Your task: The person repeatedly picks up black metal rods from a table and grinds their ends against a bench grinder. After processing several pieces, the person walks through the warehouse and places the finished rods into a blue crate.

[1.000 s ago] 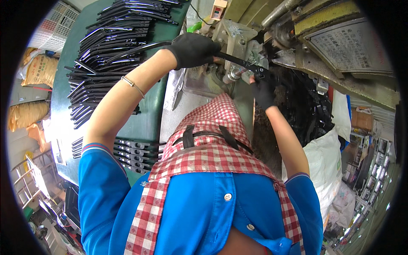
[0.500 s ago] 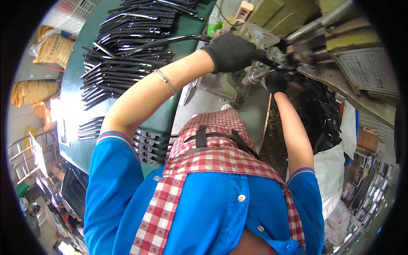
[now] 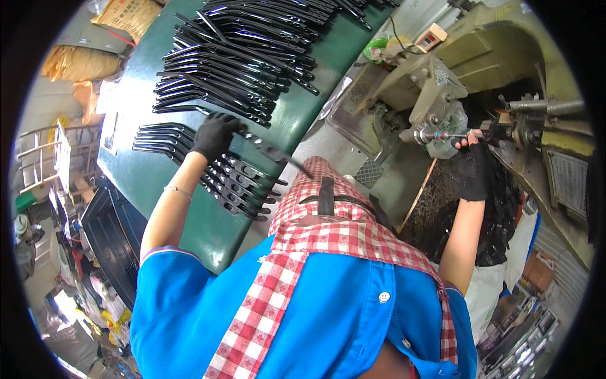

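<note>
My left hand [image 3: 216, 134], in a black glove, is closed around a black bent metal bar [image 3: 268, 150] above the green table. The bar's flat, holed end points toward my apron. Just beneath lies a row of similar bars [image 3: 233, 183], with holed ends toward me. My right hand [image 3: 472, 170], gloved with bare fingertips, is at the machine's metal fixture [image 3: 432, 135]. Its fingers are curled beside the fixture's rod, and whatever they pinch is too small to make out.
A large pile of black bars [image 3: 246, 57] covers the far part of the green table [image 3: 142, 82]. A foot pedal [image 3: 369, 172] sits under the machine. Right of it, black parts [image 3: 489, 234] fill a container by a white sack [image 3: 483, 284]. A switch box [image 3: 431, 38] stands behind.
My left hand has moved from the machine to the left, over the table, and now grips a bar. My right hand remains by the fixture. The whole view has shifted.
</note>
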Tool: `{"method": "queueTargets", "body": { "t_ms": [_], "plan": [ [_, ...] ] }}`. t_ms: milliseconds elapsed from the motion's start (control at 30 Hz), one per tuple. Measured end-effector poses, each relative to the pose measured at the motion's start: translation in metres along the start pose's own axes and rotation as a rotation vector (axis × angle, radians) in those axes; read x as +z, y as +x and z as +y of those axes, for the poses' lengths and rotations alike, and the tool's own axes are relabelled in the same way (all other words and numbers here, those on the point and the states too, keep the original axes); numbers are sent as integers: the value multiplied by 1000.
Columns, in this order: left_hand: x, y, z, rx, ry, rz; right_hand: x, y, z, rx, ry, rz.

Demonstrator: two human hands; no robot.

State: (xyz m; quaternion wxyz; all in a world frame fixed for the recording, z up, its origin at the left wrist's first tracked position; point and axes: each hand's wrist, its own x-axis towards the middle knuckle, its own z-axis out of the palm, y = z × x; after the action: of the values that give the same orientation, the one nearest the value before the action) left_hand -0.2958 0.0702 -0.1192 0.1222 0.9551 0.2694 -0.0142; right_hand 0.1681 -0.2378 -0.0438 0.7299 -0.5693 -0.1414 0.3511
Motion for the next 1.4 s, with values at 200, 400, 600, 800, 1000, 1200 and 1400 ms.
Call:
{"method": "queueTargets", "body": {
  "t_ms": [200, 400, 600, 800, 1000, 1200, 1400],
  "plan": [
    [10, -33, -29, -424, -36, 66, 20, -9, -8, 2, -237, 31],
    [28, -1, -23, -200, -22, 276, 25, -21, 2, -232, -425, 19],
    [27, 16, -52, 7, 338, 89, -78, -47, 71, -244, -591, -7],
    [-8, 39, -3, 141, 141, 195, -231, -59, 26, 231, -1933, 142],
    [-30, 80, 47, 299, 107, 276, -265, -64, 30, 255, -1841, 91],
    [-59, 117, 131, 436, -190, 98, -181, -63, 3, -371, -1678, 189],
    [-69, 144, 227, 635, -415, 21, -44, -76, -37, -412, -1474, -169]
  ]
}}
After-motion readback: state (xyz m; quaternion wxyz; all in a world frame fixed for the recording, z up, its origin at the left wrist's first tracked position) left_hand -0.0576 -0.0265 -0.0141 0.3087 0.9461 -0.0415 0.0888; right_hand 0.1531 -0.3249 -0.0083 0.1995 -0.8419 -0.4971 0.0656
